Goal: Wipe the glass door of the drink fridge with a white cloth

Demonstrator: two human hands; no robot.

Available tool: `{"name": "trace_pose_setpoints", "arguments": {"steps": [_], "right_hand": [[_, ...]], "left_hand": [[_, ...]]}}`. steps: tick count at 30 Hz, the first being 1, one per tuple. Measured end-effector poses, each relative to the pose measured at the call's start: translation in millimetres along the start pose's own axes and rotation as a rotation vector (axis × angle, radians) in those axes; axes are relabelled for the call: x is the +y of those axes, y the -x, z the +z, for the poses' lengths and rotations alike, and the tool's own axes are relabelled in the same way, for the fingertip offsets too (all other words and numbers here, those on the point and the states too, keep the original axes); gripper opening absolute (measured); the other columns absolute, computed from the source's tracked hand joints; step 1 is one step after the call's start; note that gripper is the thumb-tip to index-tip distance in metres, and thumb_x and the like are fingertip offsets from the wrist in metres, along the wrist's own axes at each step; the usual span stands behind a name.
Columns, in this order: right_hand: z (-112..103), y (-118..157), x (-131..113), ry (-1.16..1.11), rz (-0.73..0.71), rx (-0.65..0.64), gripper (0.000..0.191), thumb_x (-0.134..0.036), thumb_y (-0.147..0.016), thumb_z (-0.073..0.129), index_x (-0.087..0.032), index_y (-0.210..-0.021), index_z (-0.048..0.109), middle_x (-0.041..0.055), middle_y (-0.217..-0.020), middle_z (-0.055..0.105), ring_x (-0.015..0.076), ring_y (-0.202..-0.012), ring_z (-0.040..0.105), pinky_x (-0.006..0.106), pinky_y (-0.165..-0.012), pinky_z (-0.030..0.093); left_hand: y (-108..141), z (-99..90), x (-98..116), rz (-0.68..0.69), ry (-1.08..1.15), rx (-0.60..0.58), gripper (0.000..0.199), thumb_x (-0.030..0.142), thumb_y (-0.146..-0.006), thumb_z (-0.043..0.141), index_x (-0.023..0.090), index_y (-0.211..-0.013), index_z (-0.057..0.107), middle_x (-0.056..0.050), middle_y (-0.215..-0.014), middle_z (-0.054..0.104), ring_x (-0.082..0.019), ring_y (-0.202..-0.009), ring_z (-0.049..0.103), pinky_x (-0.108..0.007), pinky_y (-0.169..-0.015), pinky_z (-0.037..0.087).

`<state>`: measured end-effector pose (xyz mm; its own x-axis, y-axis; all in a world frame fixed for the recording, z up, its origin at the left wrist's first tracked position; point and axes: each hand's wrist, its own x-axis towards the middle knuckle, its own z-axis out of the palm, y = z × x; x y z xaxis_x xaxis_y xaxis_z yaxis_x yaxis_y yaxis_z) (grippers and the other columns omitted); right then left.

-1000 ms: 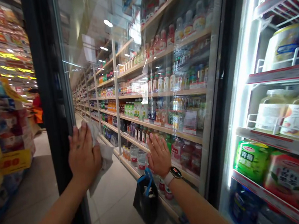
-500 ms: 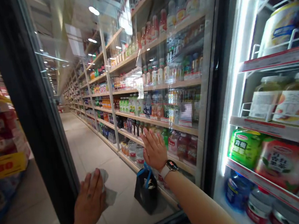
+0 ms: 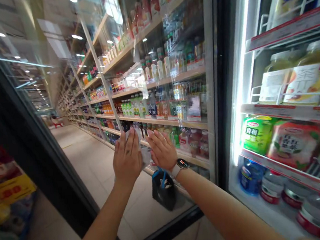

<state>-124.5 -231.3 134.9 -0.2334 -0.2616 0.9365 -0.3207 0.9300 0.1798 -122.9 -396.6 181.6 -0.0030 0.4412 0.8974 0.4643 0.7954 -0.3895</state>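
My left hand (image 3: 127, 157) lies flat over a whitish cloth (image 3: 145, 155), pressing it to the glass door (image 3: 100, 201). The cloth shows past the fingertips and along the hand's right side. Just to the right, my right hand (image 3: 163, 150) rests on the same glass with its fingers stretched out and nothing held. A watch (image 3: 182, 163) is on that wrist. The two hands are close together at mid-height of the door, with a small gap between them.
The door's black frame (image 3: 34, 136) slants at the left. Lit cooler shelves (image 3: 294, 109) with bottles and packs stand at the right. Drink shelves (image 3: 162, 119) and a dark bag (image 3: 163, 191) show in the glass. A yellow sign (image 3: 12, 189) is at the far left.
My left hand has moved up and right with the cloth, from low on the glass to beside my right hand. My right hand stays on the glass. The view has shifted and tilted.
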Motion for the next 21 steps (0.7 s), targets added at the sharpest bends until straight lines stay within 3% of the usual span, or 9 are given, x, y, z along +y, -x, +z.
{"name": "trace_pose_setpoints", "arguments": {"steps": [8,11,14,21], "right_hand": [[1.0,-2.7,0.7,0.031,-0.024,0.108,0.055,-0.023,-0.091,0.042,-0.017,-0.146,0.044,0.0063,-0.152,0.046,0.0181,-0.148,0.025,0.039,-0.123,0.011],[0.6,-3.4,0.9,0.041,-0.022,0.126,0.054,-0.022,-0.092,0.041,-0.017,-0.146,0.045,0.0061,-0.151,0.047,0.0178,-0.148,0.025,0.039,-0.123,0.012],[1.1,-3.4,0.6,0.034,-0.014,0.084,0.056,-0.023,-0.091,0.041,-0.018,-0.147,0.043,0.0059,-0.151,0.046,0.0184,-0.148,0.026,0.04,-0.123,0.014],[3.7,-1.2,0.9,0.013,-0.011,0.074,0.059,-0.021,-0.088,0.044,-0.018,-0.147,0.043,0.0072,-0.151,0.047,0.0194,-0.147,0.029,0.04,-0.122,0.013]], "left_hand": [[61.5,-1.5,11.3,0.124,0.012,-0.057,0.069,0.012,-0.091,0.046,0.014,-0.155,0.019,-0.012,-0.144,0.051,-0.018,-0.149,0.016,-0.035,-0.124,0.014],[70.5,-2.2,13.1,0.131,0.044,-0.09,0.068,0.009,-0.092,0.043,0.016,-0.155,0.019,-0.01,-0.142,0.054,-0.016,-0.149,0.017,-0.034,-0.124,0.013],[53.0,-3.1,9.3,0.131,0.056,-0.1,0.067,0.009,-0.092,0.04,0.019,-0.155,0.018,-0.008,-0.144,0.053,-0.016,-0.149,0.019,-0.036,-0.124,0.01],[-29.4,-1.3,-6.4,0.036,0.028,-0.007,0.072,0.016,-0.091,0.045,0.016,-0.156,0.013,-0.011,-0.156,0.034,-0.024,-0.15,0.014,-0.044,-0.124,0.013]]}}
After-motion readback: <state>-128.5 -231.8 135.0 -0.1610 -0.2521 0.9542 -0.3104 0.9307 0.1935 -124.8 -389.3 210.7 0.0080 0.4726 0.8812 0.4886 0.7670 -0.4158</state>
